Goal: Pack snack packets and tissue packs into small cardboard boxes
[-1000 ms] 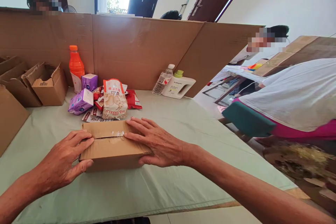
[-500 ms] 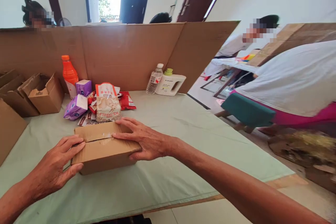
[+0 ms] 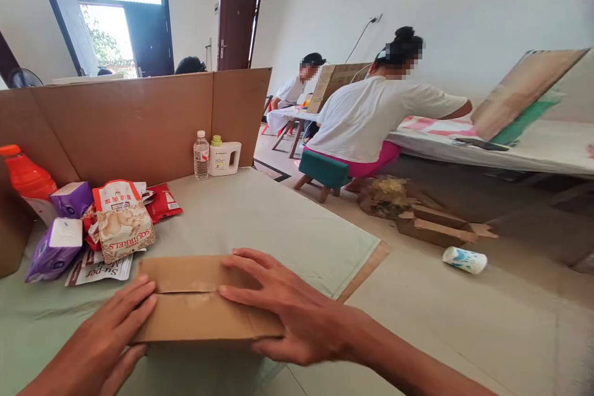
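Note:
A small brown cardboard box (image 3: 195, 312) with its flaps folded down lies near the front edge of the green-covered table (image 3: 260, 216). My left hand (image 3: 99, 346) clasps its left side, fingers on the top flap. My right hand (image 3: 290, 312) lies flat on the top right, fingers spread over the flap seam, thumb on the front edge. Behind the box lie a Squirrels snack bag (image 3: 123, 226), red packets (image 3: 162, 203), purple tissue packs (image 3: 58, 244) and an orange drink bottle (image 3: 25, 179).
A cardboard screen (image 3: 139, 124) walls the table's far side, with a water bottle (image 3: 201, 156) and white detergent jug (image 3: 224, 158) before it. To the right, a person in white sits on a teal stool (image 3: 325, 170); flattened boxes (image 3: 436, 226) and a cup (image 3: 464, 260) lie on the floor.
The view has swung to the right, so the room and floor on the right now show. The box has come closer to the table's front edge. Both hands stay on it.

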### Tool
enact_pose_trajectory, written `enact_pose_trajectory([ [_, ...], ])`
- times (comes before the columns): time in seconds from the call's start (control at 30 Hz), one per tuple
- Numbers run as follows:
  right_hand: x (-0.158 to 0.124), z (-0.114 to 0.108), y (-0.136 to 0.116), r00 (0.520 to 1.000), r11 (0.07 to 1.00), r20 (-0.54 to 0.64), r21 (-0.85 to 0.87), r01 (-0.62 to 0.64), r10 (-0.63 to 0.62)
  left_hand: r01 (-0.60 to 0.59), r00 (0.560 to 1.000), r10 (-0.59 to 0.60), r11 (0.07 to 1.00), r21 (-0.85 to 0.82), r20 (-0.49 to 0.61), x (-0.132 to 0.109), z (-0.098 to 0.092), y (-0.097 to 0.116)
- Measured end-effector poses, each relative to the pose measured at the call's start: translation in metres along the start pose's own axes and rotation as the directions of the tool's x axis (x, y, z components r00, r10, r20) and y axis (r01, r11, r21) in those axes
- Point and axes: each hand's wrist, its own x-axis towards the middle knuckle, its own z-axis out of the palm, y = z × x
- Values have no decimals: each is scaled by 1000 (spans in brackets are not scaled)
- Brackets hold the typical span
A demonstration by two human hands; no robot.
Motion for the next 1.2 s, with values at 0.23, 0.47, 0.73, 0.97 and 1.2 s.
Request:
enact_pose_trajectory([
  [0.23, -106, -22, 59, 961, 934, -148, -240, -265, 235, -178, 943, 227, 962, -207, 242, 176, 41, 7],
  [0.47, -66, -26, 183, 830, 771, -342, -328, -546, 441, -93, 960, 127, 985, -143, 250, 352, 102, -32],
  [0.73, 55, -33, 239, 573, 485, -456, -306, -820, 681, 151, 979, -133, 982, -110, 153, 419, 160, -21],
  [0.97, 67, -36, 279, 521, 456, -450, -252, -854, 725, 236, 934, -157, 946, -224, 321, 333, 200, -22],
  [1.2, 61, -42, 269, 626, 602, -495, -233, -763, 602, 252, 907, -100, 908, -336, 409, 207, 193, 1],
])
